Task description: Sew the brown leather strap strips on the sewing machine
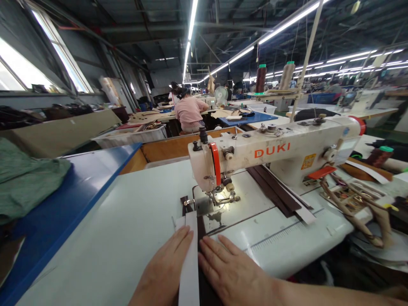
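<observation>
A long white strip (pixel 189 272) lies along a dark brown strip (pixel 200 225) on the sewing machine table, both running toward the machine's needle area. My left hand (pixel 165 267) rests on the white strip's left edge, fingers stretched forward and lying flat. On the brown strip's right edge lies my right hand (pixel 228 263), its fingers extended and flat as well. Just ahead of the fingertips stands the white sewing machine (pixel 236 157), its presser foot area (pixel 219 197) lit by a lamp. The far end of the brown strip shows left of the foot.
More dark brown strips (pixel 277 193) lie under the machine arm. A tray of small metal parts (pixel 353 195) sits at the right. Thread cones (pixel 260 80) stand behind the machine. Left is a blue table (pixel 86 182) with green cloth (pixel 28 178). A person in pink (pixel 190 112) sits ahead.
</observation>
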Tool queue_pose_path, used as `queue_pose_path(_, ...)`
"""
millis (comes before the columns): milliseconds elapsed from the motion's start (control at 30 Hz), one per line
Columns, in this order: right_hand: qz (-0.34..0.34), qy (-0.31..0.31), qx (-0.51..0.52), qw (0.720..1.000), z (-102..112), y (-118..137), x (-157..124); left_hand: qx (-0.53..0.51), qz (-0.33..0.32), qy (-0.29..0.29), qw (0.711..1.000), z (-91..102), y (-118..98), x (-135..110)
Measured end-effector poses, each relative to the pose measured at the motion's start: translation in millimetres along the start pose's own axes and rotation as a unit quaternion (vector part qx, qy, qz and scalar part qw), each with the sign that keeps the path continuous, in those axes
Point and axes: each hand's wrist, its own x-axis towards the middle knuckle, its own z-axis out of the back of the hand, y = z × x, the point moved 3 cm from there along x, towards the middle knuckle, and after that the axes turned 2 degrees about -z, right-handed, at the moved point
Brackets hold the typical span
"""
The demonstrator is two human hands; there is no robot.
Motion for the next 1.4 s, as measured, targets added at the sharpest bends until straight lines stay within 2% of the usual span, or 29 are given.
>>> queue_pose_path(233,-0.001,-0.07,-0.086,0.994,2.0,10.0,17.7,-0.043,0.039,0.023,0.998,-8.6,4.8,-6.5)
queue_pose_path(400,-0.004,-0.121,-0.121,0.985,0.5,9.8,18.0,-0.019,0.045,-0.006,0.999,-9.1,2.3,-3.5)
queue_pose_path(600,-0.004,-0.163,-0.14,0.977,9.1,8.5,7.3,0.003,0.018,-0.044,0.999,0.1,-8.0,15.6)
queue_pose_path(700,-0.018,-0.167,-0.144,0.975,12.7,7.0,3.0,0.018,-0.005,-0.053,0.998,0.7,-12.8,22.8)
queue_pose_path(800,-0.035,-0.171,-0.144,0.974,11.3,5.1,-0.2,0.014,-0.008,-0.052,0.999,-7.1,-15.3,21.3)
queue_pose_path(967,-0.04,-0.129,-0.111,0.985,1.3,-0.6,-2.5,-0.02,-0.001,-0.014,1.0,-23.3,-14.8,13.0)
queue_pose_path(1167,-0.035,-0.09,-0.077,0.992,-2.7,-1.2,0.3,0.006,-0.036,0.0,0.999,-15.3,-14.0,12.7)
queue_pose_path(1300,-0.032,-0.088,-0.078,0.993,-3.6,2.0,3.0,-0.004,-0.014,0.021,1.0,-19.6,-13.2,1.4)
queue_pose_path(1400,-0.027,-0.102,-0.09,0.99,-6.2,3.3,4.0,0.015,-0.01,0.013,1.0,-27.4,-15.1,-9.4)
